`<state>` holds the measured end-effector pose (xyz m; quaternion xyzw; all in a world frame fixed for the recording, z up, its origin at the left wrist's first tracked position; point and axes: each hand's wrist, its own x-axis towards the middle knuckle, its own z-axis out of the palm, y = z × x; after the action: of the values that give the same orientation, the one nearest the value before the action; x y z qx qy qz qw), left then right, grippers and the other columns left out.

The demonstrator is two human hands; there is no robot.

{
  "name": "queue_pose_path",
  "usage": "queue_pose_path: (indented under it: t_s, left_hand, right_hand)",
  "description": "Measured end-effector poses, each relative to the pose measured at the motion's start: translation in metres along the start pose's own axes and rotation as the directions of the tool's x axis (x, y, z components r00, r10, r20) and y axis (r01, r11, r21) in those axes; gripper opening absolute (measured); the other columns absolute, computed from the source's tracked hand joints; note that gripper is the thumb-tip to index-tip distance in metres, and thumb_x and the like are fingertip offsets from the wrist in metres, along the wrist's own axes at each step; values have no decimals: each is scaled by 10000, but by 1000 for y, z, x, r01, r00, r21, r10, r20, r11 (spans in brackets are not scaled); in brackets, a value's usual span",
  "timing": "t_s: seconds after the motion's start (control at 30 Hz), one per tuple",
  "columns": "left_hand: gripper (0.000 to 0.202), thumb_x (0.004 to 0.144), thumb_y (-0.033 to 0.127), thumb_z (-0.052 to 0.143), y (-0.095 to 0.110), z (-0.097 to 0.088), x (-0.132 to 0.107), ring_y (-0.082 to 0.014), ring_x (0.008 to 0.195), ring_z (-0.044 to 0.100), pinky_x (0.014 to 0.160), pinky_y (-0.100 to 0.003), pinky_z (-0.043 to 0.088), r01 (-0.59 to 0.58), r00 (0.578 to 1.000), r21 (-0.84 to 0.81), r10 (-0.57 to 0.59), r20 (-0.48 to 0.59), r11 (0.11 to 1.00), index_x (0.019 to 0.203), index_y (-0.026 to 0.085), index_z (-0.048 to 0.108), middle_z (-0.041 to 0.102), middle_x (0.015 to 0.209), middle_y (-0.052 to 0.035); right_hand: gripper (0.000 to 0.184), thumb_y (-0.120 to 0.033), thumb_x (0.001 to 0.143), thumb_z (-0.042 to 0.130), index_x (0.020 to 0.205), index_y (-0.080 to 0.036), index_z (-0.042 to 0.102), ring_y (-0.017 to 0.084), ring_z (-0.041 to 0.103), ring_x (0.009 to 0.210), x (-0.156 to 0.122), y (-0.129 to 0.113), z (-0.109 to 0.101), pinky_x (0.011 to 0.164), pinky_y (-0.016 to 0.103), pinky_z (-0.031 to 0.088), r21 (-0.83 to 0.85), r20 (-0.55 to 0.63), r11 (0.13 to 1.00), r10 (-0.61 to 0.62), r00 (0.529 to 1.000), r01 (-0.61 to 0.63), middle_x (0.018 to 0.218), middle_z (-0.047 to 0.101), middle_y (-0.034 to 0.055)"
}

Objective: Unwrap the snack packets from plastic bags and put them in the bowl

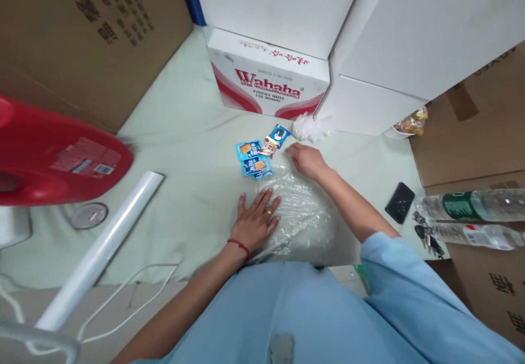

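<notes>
My left hand (255, 223) lies flat with its fingers spread on the left side of a clear plastic bag (301, 216). The bag rests on the pale green cloth in front of my body. At the bag's far right corner, my right hand (307, 160) has its fingers curled together, and what they hold, if anything, is hidden. Just beyond the bag lie several small snack packets: blue biscuit packets (255, 165), a cream-and-red one (269, 146) and a dark blue one (279, 134). A crumpled white plastic bag (308, 128) sits beyond my right hand.
A Wahaha water carton (268, 82) stands at the back. Left are a red plastic object (65, 156), a white tube (102, 249) and a round lid (89, 215). Right are a black wallet-like item (400, 203), keys (429, 238) and two bottles (471, 205) lying down.
</notes>
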<state>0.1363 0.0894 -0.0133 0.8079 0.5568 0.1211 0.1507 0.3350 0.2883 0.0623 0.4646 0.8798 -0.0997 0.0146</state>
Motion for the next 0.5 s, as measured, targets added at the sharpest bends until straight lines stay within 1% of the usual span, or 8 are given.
queue_pose_path:
  t_s: [0.07,0.1,0.13,0.17,0.23,0.33,0.43,0.5]
  left_hand:
    - [533,1068,404,447,0,0,0,-300,1583,368,1291,-712,-7,5,1000,-5,-5,6,1000,1596,331,455,337,1725,-91]
    - [533,1069,408,444,0,-1,0,-299,1583,367,1294,-708,1,7,1000,-10,-7,9,1000,1596,329,455,338,1725,-91]
    - [533,1069,410,442,0,-1,-1,-298,1584,366,1296,-704,6,11,1000,-17,-10,12,1000,1595,328,457,339,1724,-90]
    - [532,1070,412,442,-1,-1,-1,-298,1584,366,1297,-702,8,14,1000,-24,-13,14,1000,1594,327,459,342,1723,-90]
    - [532,1070,412,443,-1,0,-1,-299,1583,366,1297,-703,5,20,1000,-39,-19,12,999,1595,327,459,345,1722,-87]
    - [538,1067,413,450,-1,1,-1,-305,1577,375,1295,-708,4,17,1000,-58,-17,-6,998,1599,332,452,356,1719,-84]
    - [542,1062,406,458,-2,1,0,-311,1573,382,1299,-699,26,10,1000,-61,-11,-21,998,1601,344,449,379,1710,-84]
    - [545,1059,404,463,-2,1,0,-313,1571,386,1303,-689,39,11,1000,-57,-12,-28,998,1600,351,450,393,1705,-82]
  right_hand:
    - [541,-138,1009,428,1528,-249,535,288,656,1213,38,-14,3,862,363,528,-52,11,993,-104,995,104,1633,500,86]
    - [567,-141,1013,429,1566,-257,486,283,649,1229,52,-19,4,863,359,525,-63,35,983,-169,985,171,1681,436,74]
    - [568,-148,1013,442,1569,-258,478,279,648,1231,63,-23,5,859,352,520,-65,71,970,-229,971,234,1690,422,68]
    - [545,-154,1009,463,1543,-255,506,274,651,1220,70,-26,5,851,342,513,-62,113,957,-275,955,283,1664,458,68]
    - [466,-158,997,501,1447,-242,592,268,659,1180,79,-26,1,831,325,493,-54,174,944,-313,934,326,1538,588,77]
    - [377,-175,989,527,1343,-214,650,277,663,1107,84,-16,-15,801,322,464,-95,154,955,-264,952,280,1367,673,110]
    - [377,-181,1006,487,1347,-189,648,289,665,1053,94,0,-30,770,338,448,-155,54,974,-161,986,167,1364,657,146]
    - [390,-166,1004,477,1351,-180,654,293,668,1057,102,9,-33,772,346,452,-130,55,979,-153,987,159,1408,637,157]
